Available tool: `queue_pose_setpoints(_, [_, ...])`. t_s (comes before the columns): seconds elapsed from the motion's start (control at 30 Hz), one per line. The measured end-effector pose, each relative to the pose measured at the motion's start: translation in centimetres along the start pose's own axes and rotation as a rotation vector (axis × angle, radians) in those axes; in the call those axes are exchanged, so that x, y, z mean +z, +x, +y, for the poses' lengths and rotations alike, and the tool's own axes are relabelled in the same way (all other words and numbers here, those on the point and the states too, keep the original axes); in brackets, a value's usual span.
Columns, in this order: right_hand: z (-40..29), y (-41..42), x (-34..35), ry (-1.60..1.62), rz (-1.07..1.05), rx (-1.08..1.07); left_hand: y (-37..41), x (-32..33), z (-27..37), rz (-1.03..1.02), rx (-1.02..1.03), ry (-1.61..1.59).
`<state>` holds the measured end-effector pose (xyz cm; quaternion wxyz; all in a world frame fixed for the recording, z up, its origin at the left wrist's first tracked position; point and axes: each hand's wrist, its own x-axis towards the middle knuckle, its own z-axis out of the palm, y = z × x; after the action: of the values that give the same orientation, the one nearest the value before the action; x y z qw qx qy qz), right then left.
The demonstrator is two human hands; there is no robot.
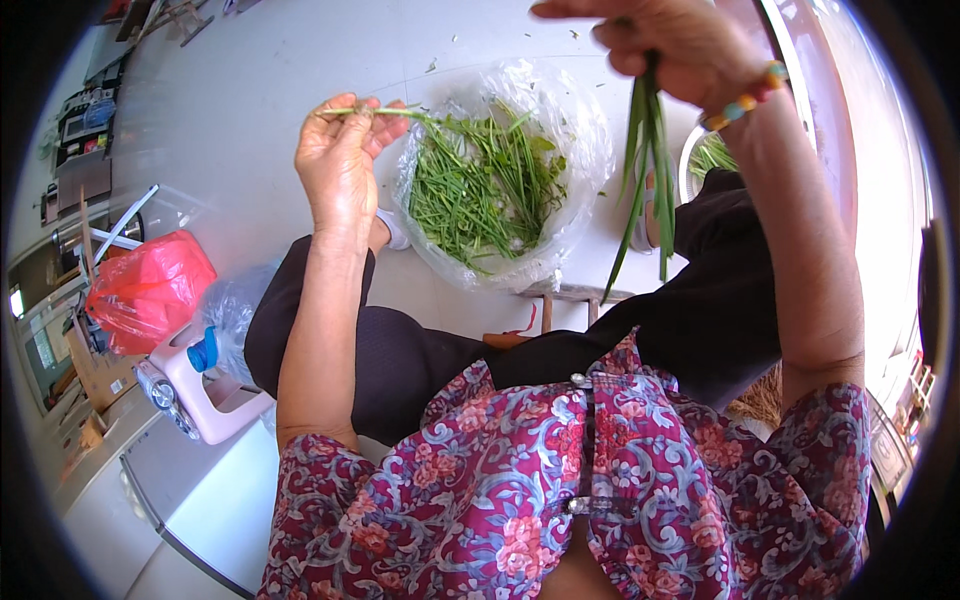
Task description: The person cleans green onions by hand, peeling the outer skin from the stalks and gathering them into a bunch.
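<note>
Between the thumb and fingers of my left hand [349,150] is a thin green stalk [394,112], level, its right end over the rim of a clear plastic bag [589,161]. Inside the open bag lies a heap of cut green leaves and stems [480,187]. My right hand [667,52], slightly blurred and wearing a beaded bracelet [742,101], grips a bunch of long flat green leaves [652,172] that look like garlic chives. They hang down to the right of the bag, apart from it. My right fingertips are partly cut off by the upper edge.
Behind my right knee a white round container [686,161] holds more greens [711,155]. Left stand a red plastic bag [154,289], a large clear bottle [229,315] and a pink plastic jug [180,397]. A wooden stool [547,311] is between my legs. Leaf scraps dot the floor [300,67].
</note>
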<state>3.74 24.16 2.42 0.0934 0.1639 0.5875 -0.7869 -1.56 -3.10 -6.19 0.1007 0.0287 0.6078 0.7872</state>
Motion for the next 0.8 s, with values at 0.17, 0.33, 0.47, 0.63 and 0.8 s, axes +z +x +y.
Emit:
queue_pose_setpoints(0.17, [-1.8, -1.1, -3.0, 0.156, 0.095, -0.014, -0.5, -5.0, -7.6, 0.142, -0.449, 0.295])
queue_pose_setpoints(0.33, [-2.8, -2.0, -2.6, 0.146, 0.138, 0.017, -0.5, -10.8, -16.3, 0.137, -0.440, 1.307])
queue_pose_setpoints(0.47, [-2.9, -3.0, -2.3, 0.024, 0.199, -0.029, -0.7, -11.6, -20.9, 0.082, -0.185, 1.384])
queue_pose_setpoints(0.63, [-3.0, -3.4, -3.6, -0.018, 0.257, -0.026, 1.2, -8.2, -25.3, 0.015, -0.168, 1.217])
queue_pose_setpoints(0.8, [-2.5, -2.7, -4.0, -0.034, 0.277, 0.001, 3.5, -3.7, -27.6, -0.053, -0.282, 1.255])
